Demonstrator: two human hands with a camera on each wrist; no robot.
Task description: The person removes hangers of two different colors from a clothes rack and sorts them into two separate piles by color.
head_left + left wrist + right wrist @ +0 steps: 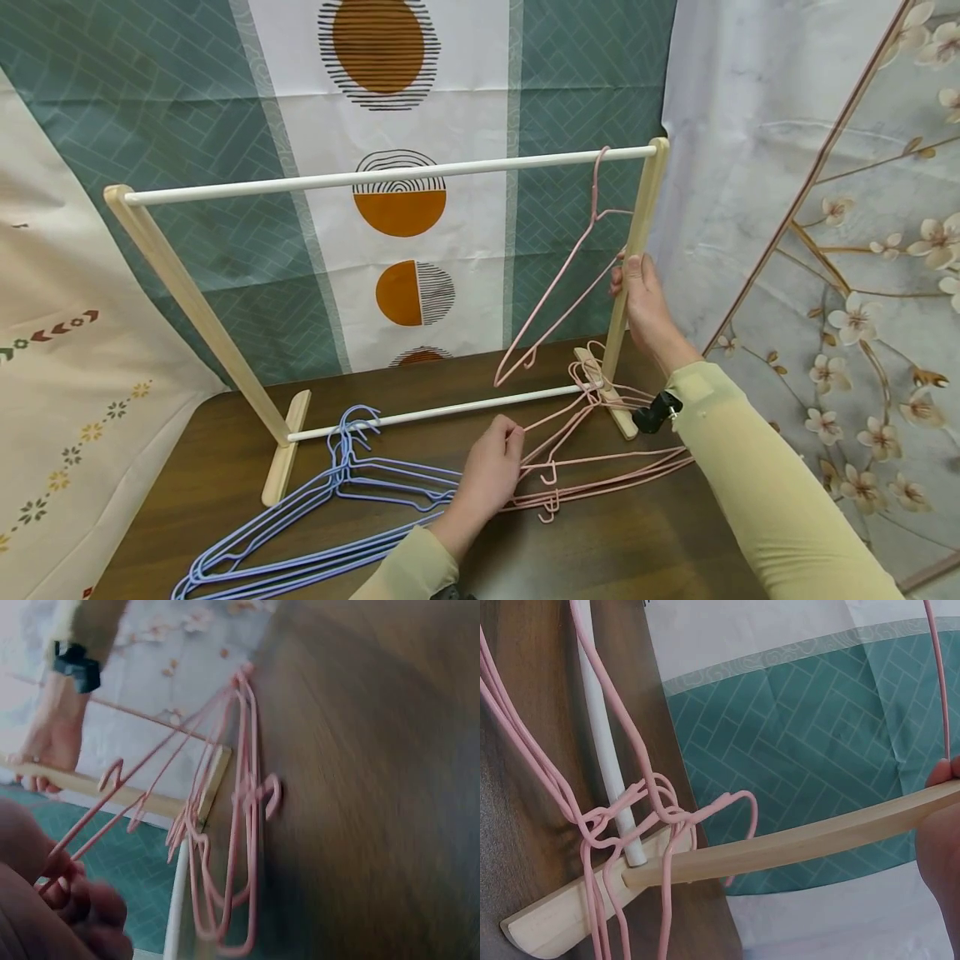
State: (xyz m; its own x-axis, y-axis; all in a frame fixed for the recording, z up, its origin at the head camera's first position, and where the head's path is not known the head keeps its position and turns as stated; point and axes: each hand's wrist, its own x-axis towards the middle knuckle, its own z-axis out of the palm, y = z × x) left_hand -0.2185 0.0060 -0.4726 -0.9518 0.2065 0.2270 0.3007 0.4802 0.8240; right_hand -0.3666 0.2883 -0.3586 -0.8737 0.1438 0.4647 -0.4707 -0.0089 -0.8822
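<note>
My left hand [491, 467] pinches the end of a pink hanger [154, 754] and lifts that end from the pile of pink hangers [622, 479]. The other hangers of the pile lie on the table, their hooks crowded around the rack's right foot [626, 421]. My right hand [648, 304] grips the right wooden post [810, 832] of the clothes rack about halfway up, thumb in front and fingers wrapped behind. One pink hanger [551, 287] hangs by its hook from the top bar [390, 175], tilted. Its right end goes out of sight at the post and my right fingers.
Several blue hangers [300, 500] lie stacked on the brown table [600, 542] at the left front. The rack's left post [195, 304] and lower bar [457, 408] stand behind them. Patterned cloth [585, 92] hangs close behind the rack, and a flowered cloth [862, 375] at the right.
</note>
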